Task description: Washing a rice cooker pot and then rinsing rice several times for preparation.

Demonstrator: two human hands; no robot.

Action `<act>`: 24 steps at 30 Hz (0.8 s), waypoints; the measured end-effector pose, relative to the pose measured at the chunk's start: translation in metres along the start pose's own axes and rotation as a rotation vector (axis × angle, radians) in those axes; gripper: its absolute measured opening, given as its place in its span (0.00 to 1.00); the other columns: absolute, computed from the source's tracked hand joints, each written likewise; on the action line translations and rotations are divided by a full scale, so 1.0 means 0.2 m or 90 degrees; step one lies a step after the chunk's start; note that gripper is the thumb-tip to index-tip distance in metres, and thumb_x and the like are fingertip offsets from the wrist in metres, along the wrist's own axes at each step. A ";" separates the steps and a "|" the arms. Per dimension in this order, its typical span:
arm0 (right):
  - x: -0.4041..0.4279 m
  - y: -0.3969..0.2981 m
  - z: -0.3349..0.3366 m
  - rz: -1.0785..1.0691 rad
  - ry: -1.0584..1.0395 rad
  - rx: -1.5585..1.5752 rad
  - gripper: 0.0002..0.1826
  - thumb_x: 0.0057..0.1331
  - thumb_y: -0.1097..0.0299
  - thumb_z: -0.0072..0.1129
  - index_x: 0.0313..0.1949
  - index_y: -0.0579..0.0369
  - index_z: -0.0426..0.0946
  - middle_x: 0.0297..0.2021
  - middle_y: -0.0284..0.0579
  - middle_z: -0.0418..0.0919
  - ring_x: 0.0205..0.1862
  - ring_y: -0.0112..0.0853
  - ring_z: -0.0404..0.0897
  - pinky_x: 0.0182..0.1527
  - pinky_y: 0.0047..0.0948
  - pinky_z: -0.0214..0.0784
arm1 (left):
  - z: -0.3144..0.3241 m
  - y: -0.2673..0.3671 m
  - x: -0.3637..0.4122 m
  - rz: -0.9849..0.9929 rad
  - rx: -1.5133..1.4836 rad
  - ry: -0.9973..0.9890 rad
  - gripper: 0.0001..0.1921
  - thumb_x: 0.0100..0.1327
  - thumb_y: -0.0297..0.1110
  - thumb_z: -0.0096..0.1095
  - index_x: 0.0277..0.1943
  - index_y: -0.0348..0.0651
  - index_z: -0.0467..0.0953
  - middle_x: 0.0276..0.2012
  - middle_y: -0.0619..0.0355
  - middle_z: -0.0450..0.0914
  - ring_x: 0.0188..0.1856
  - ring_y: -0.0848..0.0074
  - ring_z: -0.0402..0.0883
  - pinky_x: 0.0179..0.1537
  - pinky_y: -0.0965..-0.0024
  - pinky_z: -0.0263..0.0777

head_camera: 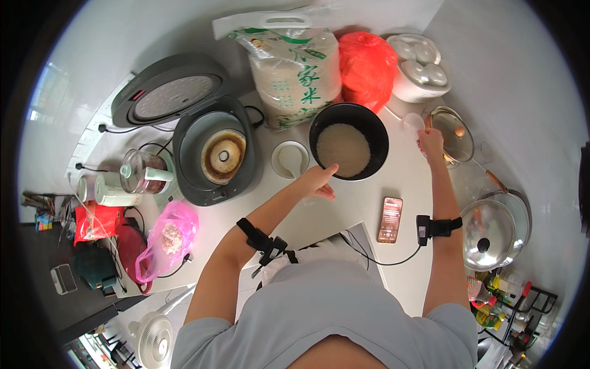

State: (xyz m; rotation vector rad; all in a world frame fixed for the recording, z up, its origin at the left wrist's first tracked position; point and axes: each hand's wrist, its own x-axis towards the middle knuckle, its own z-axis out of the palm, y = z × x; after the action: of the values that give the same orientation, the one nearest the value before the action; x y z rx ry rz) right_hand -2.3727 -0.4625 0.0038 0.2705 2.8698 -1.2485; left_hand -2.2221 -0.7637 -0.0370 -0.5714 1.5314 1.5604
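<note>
My left hand (321,182) is at the near left rim of a black rice cooker inner pot (379,152), thumb apart from the fingers. Its thumb overlaps the rim; whether it touches is hard to tell. Rice (344,150) covers the pot's bottom, apparently under cloudy water. Left of the pot, a white bowl (275,167) holds a white spoon or scoop (290,159), its handle partly behind my left wrist. My right hand (431,144) is right of the pot, beside a glass-lidded pan (454,133), with its fingers on a clear cup (412,122).
An open rice cooker (251,177) stands left. Behind are a rice bag (295,74), a red plastic bag (367,69) and a white appliance with clear domes (421,80). A phone (390,220) and a lidded pan (488,230) are right; a pink bag (177,235) and glass-jar chopper (143,170) left.
</note>
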 end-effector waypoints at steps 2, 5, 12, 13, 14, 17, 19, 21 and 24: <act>-0.01 0.13 0.03 0.065 -0.016 0.036 0.13 0.55 0.69 0.50 0.16 0.62 0.71 0.11 0.39 0.69 0.11 0.24 0.68 0.13 0.24 0.57 | 0.10 -0.01 0.03 -0.039 -0.331 0.024 0.29 0.65 0.46 0.49 0.54 0.24 0.57 0.46 0.37 0.70 0.42 0.55 0.79 0.44 0.63 0.78; 0.03 0.32 0.17 0.084 -0.083 0.092 0.10 0.52 0.73 0.47 0.15 0.63 0.70 0.11 0.42 0.70 0.11 0.28 0.69 0.12 0.27 0.59 | 0.12 -0.14 0.25 0.126 -0.554 -0.051 0.22 0.66 0.31 0.43 0.57 0.25 0.53 0.53 0.36 0.63 0.53 0.53 0.72 0.48 0.57 0.76; 0.17 0.31 0.47 0.112 -0.123 -0.030 0.11 0.52 0.70 0.50 0.18 0.65 0.74 0.15 0.50 0.75 0.14 0.33 0.75 0.20 0.33 0.68 | 0.12 -0.13 0.13 0.122 -0.518 -0.016 0.17 0.56 0.20 0.39 0.49 0.20 0.62 0.44 0.39 0.73 0.44 0.56 0.78 0.44 0.62 0.78; 0.17 0.29 0.51 0.103 -0.137 -0.030 0.11 0.52 0.70 0.50 0.18 0.65 0.74 0.15 0.50 0.75 0.14 0.33 0.75 0.20 0.33 0.68 | 0.13 -0.13 0.06 0.126 -0.528 -0.003 0.17 0.56 0.20 0.39 0.49 0.20 0.62 0.44 0.39 0.73 0.44 0.56 0.78 0.44 0.62 0.78; 0.17 0.28 0.54 0.042 -0.120 -0.079 0.12 0.53 0.69 0.50 0.18 0.66 0.74 0.18 0.52 0.76 0.19 0.37 0.77 0.24 0.35 0.69 | 0.14 -0.13 0.00 0.136 -0.510 0.016 0.17 0.55 0.20 0.40 0.48 0.21 0.63 0.42 0.41 0.74 0.42 0.57 0.79 0.43 0.63 0.79; 0.35 0.57 0.54 0.056 -0.130 0.037 0.21 0.57 0.57 0.55 0.21 0.67 0.74 0.23 0.54 0.78 0.30 0.44 0.79 0.33 0.40 0.68 | 0.20 -0.09 -0.17 0.150 -0.452 0.019 0.17 0.54 0.22 0.42 0.47 0.23 0.65 0.39 0.45 0.76 0.38 0.63 0.81 0.38 0.67 0.80; 0.34 0.49 0.53 -0.033 -0.149 -0.226 0.24 0.58 0.52 0.53 0.20 0.65 0.74 0.24 0.55 0.78 0.30 0.39 0.80 0.33 0.41 0.69 | 0.17 -0.17 -0.26 0.193 -0.431 0.017 0.18 0.53 0.23 0.43 0.48 0.27 0.63 0.40 0.48 0.75 0.34 0.66 0.80 0.37 0.65 0.80; 0.29 0.44 0.39 -0.080 -0.169 -0.105 0.20 0.60 0.55 0.53 0.25 0.63 0.75 0.22 0.48 0.77 0.26 0.31 0.78 0.29 0.33 0.69 | 0.14 -0.24 -0.35 0.200 -0.427 0.020 0.18 0.53 0.23 0.44 0.48 0.28 0.64 0.39 0.49 0.75 0.32 0.67 0.80 0.35 0.66 0.79; 0.01 0.03 0.21 -0.063 -0.271 0.239 0.11 0.63 0.64 0.51 0.32 0.60 0.73 0.20 0.37 0.72 0.22 0.22 0.72 0.25 0.21 0.65 | 0.13 -0.45 -0.57 0.215 -0.459 0.080 0.18 0.52 0.24 0.45 0.47 0.28 0.66 0.39 0.50 0.76 0.31 0.68 0.79 0.32 0.66 0.79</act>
State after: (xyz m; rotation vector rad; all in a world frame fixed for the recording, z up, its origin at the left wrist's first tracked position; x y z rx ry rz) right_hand -2.3760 -0.4888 -0.0298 -0.1294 2.3084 -1.6276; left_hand -2.0817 -0.7782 0.0085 -0.8449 1.1576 2.3996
